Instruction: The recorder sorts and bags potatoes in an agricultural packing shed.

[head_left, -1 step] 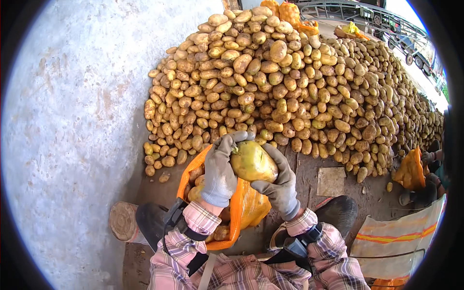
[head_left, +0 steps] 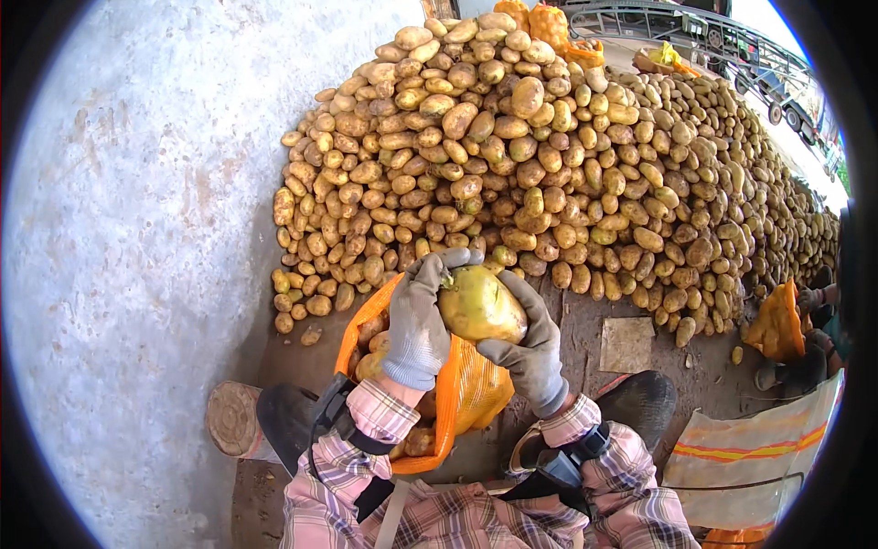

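A large greenish-yellow potato (head_left: 482, 305) is between my two gloved hands, above the mouth of an orange mesh bag (head_left: 480, 393). My left hand (head_left: 418, 316), in a grey glove, holds the potato's left side and reaches over its upper left end, where a small green sprout shows. My right hand (head_left: 532, 346), in a matching glove, grips the right side with the thumb beneath. Several potatoes (head_left: 369, 366) lie inside the bag, partly hidden by my left hand and forearm.
A big heap of potatoes (head_left: 512, 174) rises ahead and runs right. A pale wall (head_left: 128, 274) stands at left, with a round stump-like block (head_left: 232, 419) beside it. A flat square piece (head_left: 626, 344) lies on the floor. At right, another person's gloved hand (head_left: 810, 299) is beside an orange bag (head_left: 776, 322).
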{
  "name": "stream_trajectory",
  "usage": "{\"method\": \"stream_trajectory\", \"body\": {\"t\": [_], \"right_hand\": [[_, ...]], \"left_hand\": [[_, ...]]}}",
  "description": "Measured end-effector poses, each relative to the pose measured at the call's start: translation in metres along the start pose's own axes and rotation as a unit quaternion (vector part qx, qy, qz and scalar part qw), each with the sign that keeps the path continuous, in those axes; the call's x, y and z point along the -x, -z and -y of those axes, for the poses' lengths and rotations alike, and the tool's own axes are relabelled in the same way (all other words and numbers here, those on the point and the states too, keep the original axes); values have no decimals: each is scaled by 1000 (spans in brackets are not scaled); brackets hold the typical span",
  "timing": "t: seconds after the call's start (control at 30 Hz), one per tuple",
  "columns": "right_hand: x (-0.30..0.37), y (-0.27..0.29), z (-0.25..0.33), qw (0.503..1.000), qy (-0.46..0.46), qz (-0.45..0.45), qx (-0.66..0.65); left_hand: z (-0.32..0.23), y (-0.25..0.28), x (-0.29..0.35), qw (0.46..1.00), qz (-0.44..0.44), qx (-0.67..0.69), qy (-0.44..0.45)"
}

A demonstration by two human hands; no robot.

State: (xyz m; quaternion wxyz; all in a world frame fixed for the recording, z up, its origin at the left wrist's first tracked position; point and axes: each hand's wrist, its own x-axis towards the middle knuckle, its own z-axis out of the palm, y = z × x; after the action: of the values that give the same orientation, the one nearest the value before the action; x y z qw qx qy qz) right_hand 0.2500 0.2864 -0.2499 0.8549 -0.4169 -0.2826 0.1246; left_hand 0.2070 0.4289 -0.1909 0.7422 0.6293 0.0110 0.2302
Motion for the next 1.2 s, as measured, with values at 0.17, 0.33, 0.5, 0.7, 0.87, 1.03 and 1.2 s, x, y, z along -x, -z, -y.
{"method": "stream_trajectory", "body": {"t": [0.17, 0.33, 0.5, 0.7, 0.87, 1.03, 1.2], "right_hand": [[-14, 16, 11, 976, -172, 9, -132], [-14, 25, 17, 949, -218, 61, -218], [-13, 13, 13, 980, -184, 24, -77], [-8, 11, 3, 987, -31, 72, 142], [-20, -4, 7, 979, -179, -100, -18], [-28, -19, 20, 978, -169, -72, 97], [-11, -70, 34, 991, -106, 83, -9]], "left_hand": [[-5, 2, -9, 969, 31, 211, 123], [-20, 12, -9, 986, 143, 52, 75], [-2, -1, -6, 994, -7, 61, 88], [42, 32, -13, 925, -36, 344, 158], [28, 47, -21, 935, -128, -300, -142], [-47, 23, 14, 728, 175, -618, -242], [-48, 59, 23, 778, 53, -553, -294]]}}
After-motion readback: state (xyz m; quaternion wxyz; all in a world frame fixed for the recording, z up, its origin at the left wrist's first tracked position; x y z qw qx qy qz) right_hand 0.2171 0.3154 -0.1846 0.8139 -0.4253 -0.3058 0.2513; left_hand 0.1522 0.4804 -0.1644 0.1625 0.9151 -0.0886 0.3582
